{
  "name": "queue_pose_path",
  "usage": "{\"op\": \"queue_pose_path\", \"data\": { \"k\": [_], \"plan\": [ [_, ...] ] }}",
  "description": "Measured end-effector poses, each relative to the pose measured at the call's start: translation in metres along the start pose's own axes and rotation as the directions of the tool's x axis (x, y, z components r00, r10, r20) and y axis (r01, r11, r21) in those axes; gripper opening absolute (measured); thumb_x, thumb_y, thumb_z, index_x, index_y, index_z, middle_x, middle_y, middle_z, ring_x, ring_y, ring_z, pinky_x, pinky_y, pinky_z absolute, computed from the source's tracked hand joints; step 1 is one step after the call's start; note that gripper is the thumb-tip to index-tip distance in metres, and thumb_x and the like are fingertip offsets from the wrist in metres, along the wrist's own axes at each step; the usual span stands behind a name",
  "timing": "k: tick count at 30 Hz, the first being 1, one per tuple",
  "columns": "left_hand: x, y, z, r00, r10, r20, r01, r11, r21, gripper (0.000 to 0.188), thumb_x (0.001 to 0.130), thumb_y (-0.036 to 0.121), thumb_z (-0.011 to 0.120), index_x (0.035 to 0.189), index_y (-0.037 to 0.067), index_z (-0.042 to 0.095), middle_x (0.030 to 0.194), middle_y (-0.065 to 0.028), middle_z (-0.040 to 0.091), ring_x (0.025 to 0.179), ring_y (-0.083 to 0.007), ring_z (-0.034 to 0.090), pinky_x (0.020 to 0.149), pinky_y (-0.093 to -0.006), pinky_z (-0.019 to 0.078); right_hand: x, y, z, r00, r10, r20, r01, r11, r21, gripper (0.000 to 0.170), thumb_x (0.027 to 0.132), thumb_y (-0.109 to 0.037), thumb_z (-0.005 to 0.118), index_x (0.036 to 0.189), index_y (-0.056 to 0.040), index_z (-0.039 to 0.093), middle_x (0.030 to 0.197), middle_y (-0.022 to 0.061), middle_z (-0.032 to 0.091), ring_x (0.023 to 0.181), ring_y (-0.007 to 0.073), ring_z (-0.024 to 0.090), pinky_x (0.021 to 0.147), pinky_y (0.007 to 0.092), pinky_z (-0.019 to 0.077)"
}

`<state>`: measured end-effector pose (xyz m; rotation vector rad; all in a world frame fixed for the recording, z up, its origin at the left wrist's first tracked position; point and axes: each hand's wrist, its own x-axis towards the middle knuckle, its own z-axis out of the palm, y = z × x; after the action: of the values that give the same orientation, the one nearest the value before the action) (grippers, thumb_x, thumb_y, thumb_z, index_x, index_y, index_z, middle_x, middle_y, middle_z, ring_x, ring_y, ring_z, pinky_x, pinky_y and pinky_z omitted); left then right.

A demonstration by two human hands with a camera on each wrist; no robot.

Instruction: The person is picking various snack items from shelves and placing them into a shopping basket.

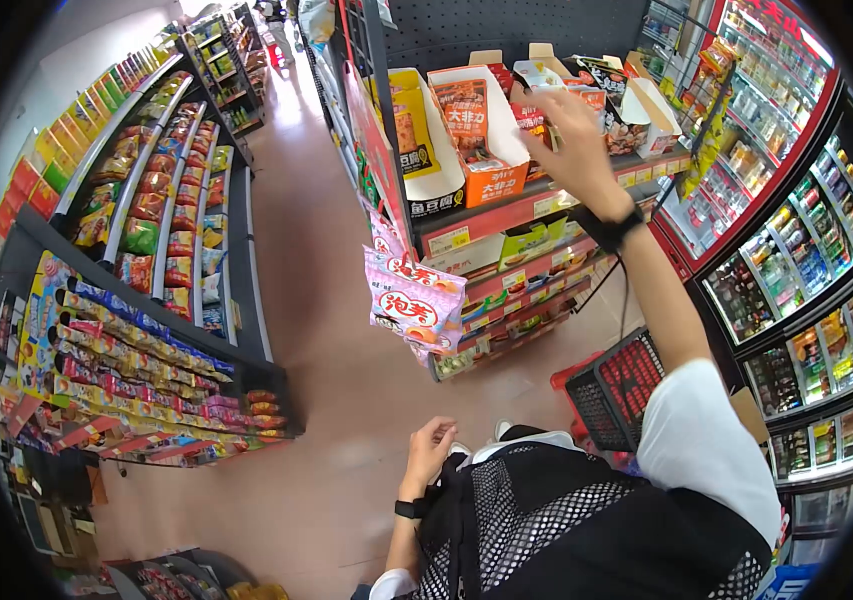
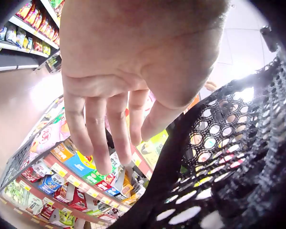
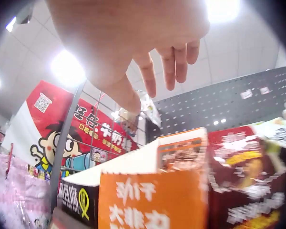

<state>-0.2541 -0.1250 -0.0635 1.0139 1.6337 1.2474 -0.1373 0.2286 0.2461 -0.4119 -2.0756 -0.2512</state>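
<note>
My right hand [image 1: 574,145] reaches over the top shelf, its fingers extended and holding nothing. Below it stand open display boxes of snack packets, among them an orange box [image 1: 496,185] with orange packets [image 1: 461,110] and a box of yellow-and-black packets [image 1: 408,130]. In the right wrist view, the orange box front [image 3: 152,198] and a dark red packet [image 3: 236,162] lie beneath the loosely bent fingers [image 3: 168,67]. Beside my waist hangs my left hand [image 1: 428,455], empty, with relaxed fingers, close to the black mesh vest [image 2: 214,143].
Pink snack bags [image 1: 411,305] hang at the shelf's end. A black shopping basket [image 1: 621,385] is beside my right side. Glass-door drink coolers [image 1: 796,240] line the right; a curved snack rack [image 1: 136,190] stands across the aisle [image 1: 311,230].
</note>
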Motion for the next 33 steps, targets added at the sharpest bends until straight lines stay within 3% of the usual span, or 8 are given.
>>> {"op": "queue_pose_path", "data": {
  "k": [6, 10, 12, 15, 18, 22, 24, 33],
  "plan": [
    [0.029, -0.008, 0.016, 0.990, -0.009, 0.139, 0.008, 1.000, 0.009, 0.016, 0.086, 0.007, 0.060, 0.100, -0.001, 0.064, 0.085, -0.0112, 0.069, 0.077, -0.0171, 0.067, 0.071, -0.0279, 0.0527, -0.256, 0.064, -0.072, 0.877, 0.480, 0.003, -0.432, 0.792, -0.431, 0.022, 0.077, -0.013, 0.064, 0.098, -0.0082, 0.060, 0.095, 0.0120, 0.060, 0.093, 0.0326, 0.054, 0.082, 0.0428, 0.0389],
    [0.053, -0.011, 0.036, 0.970, -0.003, 0.242, -0.035, 0.988, 0.151, 0.017, 0.087, 0.007, 0.059, 0.101, -0.002, 0.063, 0.083, -0.0099, 0.070, 0.073, -0.0134, 0.065, 0.067, -0.0262, 0.0511, -0.448, 0.018, -0.108, 0.426, 0.820, 0.383, -0.645, 0.572, -0.507, 0.022, 0.074, -0.017, 0.065, 0.094, -0.0097, 0.060, 0.092, 0.0125, 0.062, 0.094, 0.0315, 0.057, 0.080, 0.0445, 0.0424],
    [0.065, 0.001, 0.046, 0.956, -0.014, 0.292, -0.059, 0.969, 0.242, 0.018, 0.087, 0.007, 0.059, 0.101, -0.003, 0.063, 0.083, -0.0100, 0.069, 0.074, -0.0139, 0.065, 0.068, -0.0264, 0.0513, -0.526, -0.022, -0.124, -0.006, 0.878, 0.478, -0.821, 0.268, -0.503, 0.022, 0.075, -0.012, 0.066, 0.095, -0.0053, 0.063, 0.088, 0.0131, 0.067, 0.087, 0.0291, 0.064, 0.078, 0.0366, 0.0497],
    [0.085, 0.015, 0.071, 0.922, -0.011, 0.386, -0.087, 0.968, 0.236, 0.018, 0.085, 0.008, 0.061, 0.102, 0.000, 0.065, 0.084, -0.0133, 0.070, 0.073, -0.0164, 0.066, 0.069, -0.0277, 0.0516, -0.673, -0.078, -0.138, -0.428, 0.835, 0.346, -0.795, -0.166, -0.584, 0.028, 0.075, -0.013, 0.068, 0.100, -0.0010, 0.065, 0.092, 0.0156, 0.068, 0.090, 0.0273, 0.066, 0.078, 0.0344, 0.0508],
    [0.104, 0.021, 0.096, 0.872, -0.074, 0.484, -0.078, 0.955, 0.286, 0.018, 0.086, 0.005, 0.059, 0.102, 0.000, 0.064, 0.082, -0.0110, 0.069, 0.075, -0.0153, 0.066, 0.070, -0.0280, 0.0515, -0.727, -0.147, -0.164, -0.619, 0.722, 0.309, -0.688, -0.309, -0.657, 0.030, 0.073, -0.016, 0.068, 0.100, -0.0018, 0.066, 0.088, 0.0148, 0.069, 0.085, 0.0269, 0.066, 0.076, 0.0367, 0.0505],
    [0.136, 0.031, 0.147, 0.764, -0.205, 0.612, -0.094, 0.902, 0.420, 0.018, 0.088, 0.004, 0.057, 0.104, -0.003, 0.062, 0.087, -0.0108, 0.068, 0.078, -0.0141, 0.065, 0.073, -0.0269, 0.0519, -0.765, -0.198, -0.179, -0.711, 0.664, 0.230, -0.661, -0.522, -0.539, 0.039, 0.084, -0.034, 0.050, 0.098, -0.0026, 0.066, 0.096, 0.0260, 0.064, 0.094, 0.0399, 0.062, 0.082, 0.0451, 0.0486],
    [0.153, 0.036, 0.186, 0.693, -0.243, 0.679, -0.091, 0.905, 0.416, 0.018, 0.090, 0.005, 0.056, 0.105, -0.003, 0.061, 0.090, -0.0120, 0.068, 0.080, -0.0157, 0.065, 0.074, -0.0266, 0.0520, -0.782, -0.200, -0.176, -0.646, 0.745, 0.166, -0.717, -0.518, -0.467, 0.040, 0.085, -0.033, 0.049, 0.103, -0.0009, 0.063, 0.097, 0.0286, 0.063, 0.095, 0.0421, 0.060, 0.085, 0.0475, 0.0468],
    [0.187, 0.038, 0.332, 0.443, -0.487, 0.753, -0.163, 0.782, 0.602, 0.019, 0.091, 0.006, 0.055, 0.106, -0.005, 0.059, 0.090, -0.0129, 0.067, 0.084, -0.0183, 0.066, 0.075, -0.0284, 0.0529, -0.795, -0.098, -0.267, -0.566, 0.800, -0.199, -0.798, -0.592, -0.111, 0.021, 0.085, -0.013, 0.051, 0.099, -0.0032, 0.063, 0.089, 0.0144, 0.067, 0.084, 0.0288, 0.063, 0.074, 0.0383, 0.0470]
  ]
}}
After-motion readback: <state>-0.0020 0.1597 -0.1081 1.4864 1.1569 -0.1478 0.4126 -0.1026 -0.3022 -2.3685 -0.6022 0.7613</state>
